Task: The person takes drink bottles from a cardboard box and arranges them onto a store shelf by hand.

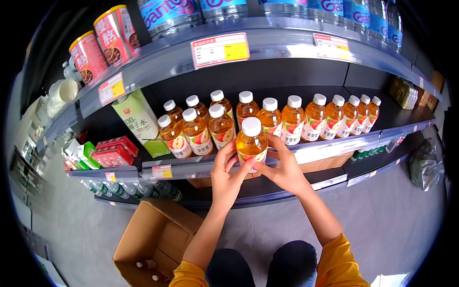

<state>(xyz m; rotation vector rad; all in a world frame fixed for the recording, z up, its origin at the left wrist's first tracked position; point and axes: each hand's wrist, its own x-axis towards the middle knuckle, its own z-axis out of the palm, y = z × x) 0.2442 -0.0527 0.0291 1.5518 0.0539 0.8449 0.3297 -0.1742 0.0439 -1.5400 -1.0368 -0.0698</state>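
Between both my hands is an upright juice bottle [252,141] with a white cap, amber contents and an apple label. My left hand [228,170] grips its left side, and my right hand [282,167] wraps its right side; the thumbs meet on the label. The bottle is in front of the middle shelf's edge [201,167]. Behind it, several matching bottles [292,122] stand on that shelf in a row, with a second row behind on the left. Below and to the left, an open cardboard box [138,234] on the floor has two bottles [162,276] lying in it.
A green-and-white carton [136,117] and red boxes [114,152] stand left on the middle shelf. Cans [114,36] and large water bottles [167,16] fill the upper shelf. Small water bottles [143,190] lie on the bottom shelf. A plastic bag [425,165] hangs at right.
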